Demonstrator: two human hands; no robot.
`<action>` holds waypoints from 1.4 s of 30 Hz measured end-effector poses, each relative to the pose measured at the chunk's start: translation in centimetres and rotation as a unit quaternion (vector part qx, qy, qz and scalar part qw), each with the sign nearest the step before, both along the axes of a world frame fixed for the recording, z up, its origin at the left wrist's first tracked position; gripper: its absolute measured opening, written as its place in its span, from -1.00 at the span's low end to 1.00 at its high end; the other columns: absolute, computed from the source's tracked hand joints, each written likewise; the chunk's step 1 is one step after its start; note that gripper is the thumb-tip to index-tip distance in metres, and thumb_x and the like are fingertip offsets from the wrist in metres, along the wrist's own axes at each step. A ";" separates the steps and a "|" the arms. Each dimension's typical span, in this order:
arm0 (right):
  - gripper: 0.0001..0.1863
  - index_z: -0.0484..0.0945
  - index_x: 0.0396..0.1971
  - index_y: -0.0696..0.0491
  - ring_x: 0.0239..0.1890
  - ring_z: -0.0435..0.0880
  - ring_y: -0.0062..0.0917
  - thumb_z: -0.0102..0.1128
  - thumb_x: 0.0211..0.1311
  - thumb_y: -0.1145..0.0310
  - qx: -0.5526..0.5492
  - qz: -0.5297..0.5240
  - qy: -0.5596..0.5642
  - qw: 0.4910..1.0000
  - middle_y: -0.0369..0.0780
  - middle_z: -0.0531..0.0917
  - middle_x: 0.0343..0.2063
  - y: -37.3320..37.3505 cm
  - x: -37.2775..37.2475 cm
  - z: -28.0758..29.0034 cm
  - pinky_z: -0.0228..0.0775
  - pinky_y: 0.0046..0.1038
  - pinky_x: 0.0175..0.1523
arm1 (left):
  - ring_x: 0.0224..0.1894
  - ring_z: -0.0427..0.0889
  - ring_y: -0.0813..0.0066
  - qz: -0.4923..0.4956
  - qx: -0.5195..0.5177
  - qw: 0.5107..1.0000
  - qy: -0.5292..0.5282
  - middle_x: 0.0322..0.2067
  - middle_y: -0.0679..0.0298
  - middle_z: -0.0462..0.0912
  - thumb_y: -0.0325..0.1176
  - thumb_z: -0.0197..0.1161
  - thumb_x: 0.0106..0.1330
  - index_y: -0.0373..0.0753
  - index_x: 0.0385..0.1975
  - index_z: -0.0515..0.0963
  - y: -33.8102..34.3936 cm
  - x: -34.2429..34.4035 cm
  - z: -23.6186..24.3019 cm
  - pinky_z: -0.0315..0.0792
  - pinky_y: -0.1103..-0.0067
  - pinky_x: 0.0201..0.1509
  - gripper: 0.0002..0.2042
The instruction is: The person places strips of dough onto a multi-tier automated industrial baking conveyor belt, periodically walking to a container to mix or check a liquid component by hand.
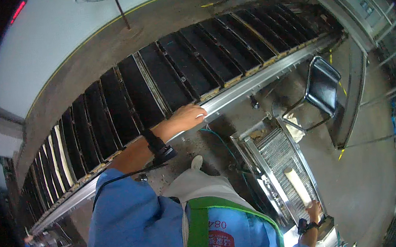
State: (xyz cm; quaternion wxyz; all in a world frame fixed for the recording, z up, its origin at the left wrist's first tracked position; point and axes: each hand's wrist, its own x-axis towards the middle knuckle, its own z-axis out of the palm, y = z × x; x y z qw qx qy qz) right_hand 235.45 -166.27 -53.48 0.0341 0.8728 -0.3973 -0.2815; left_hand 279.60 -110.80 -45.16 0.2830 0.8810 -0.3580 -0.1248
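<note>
My left hand [187, 118] lies palm down on the metal rail [233, 94] along the near side of a long conveyor, its fingers stretched over the edge and holding nothing. To my lower right, a cream-coloured, dough-like roll [298, 186] rests lengthwise on a metal mesh belt [277, 151]. My right hand [314, 208] is closed around the near end of that roll, with some fingers hidden. Dark bands circle both wrists. Black rectangular trays [173, 68] line the long conveyor side by side, and pale strips [61, 153] show among them at the left.
A black chair [324, 87] stands beyond the mesh belt, with a pale cloth [295, 128] near its legs. A teal hose [228, 144] runs across the floor beside the belt's frame. Metal railings [389, 33] are at the far right, and a pole-mounted fan [121, 9] stands behind the conveyor.
</note>
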 end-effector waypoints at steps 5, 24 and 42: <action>-0.43 0.29 -0.17 0.14 -0.08 0.31 -0.27 0.19 -0.26 0.22 0.083 -0.012 -0.057 0.995 -0.03 0.37 -0.17 2.9 4.3 3.4 0.16 -0.27 -0.02 | -0.19 0.37 0.24 0.006 0.011 1.000 0.006 -0.30 0.17 0.45 -0.35 -0.07 0.10 -0.22 -0.30 0.44 2.6 0.5 -0.3 0.25 0.46 -0.11 -0.79; -0.71 0.29 -0.34 0.13 -0.49 0.39 -0.66 0.05 -0.10 0.35 0.554 0.024 -0.532 0.640 -0.27 0.41 -0.48 22.6 42.8 24.5 0.26 -0.65 -0.44 | -0.40 0.47 0.22 0.174 0.006 0.984 0.035 -0.49 0.16 0.51 -0.30 0.02 0.05 -0.20 -0.40 0.47 6.3 1.5 3.7 0.34 0.46 -0.32 -0.82; -0.59 0.39 -0.25 0.08 -0.67 0.51 -0.50 0.04 -0.02 0.09 0.407 0.260 -0.160 0.861 -0.15 0.51 -0.67 24.8 58.6 10.9 0.37 -0.53 -0.57 | -0.04 0.24 0.27 0.125 0.012 0.989 -0.082 -0.14 0.23 0.37 -0.32 0.01 0.10 -0.21 -0.19 0.37 2.2 8.6 2.5 0.12 0.41 -0.01 -0.73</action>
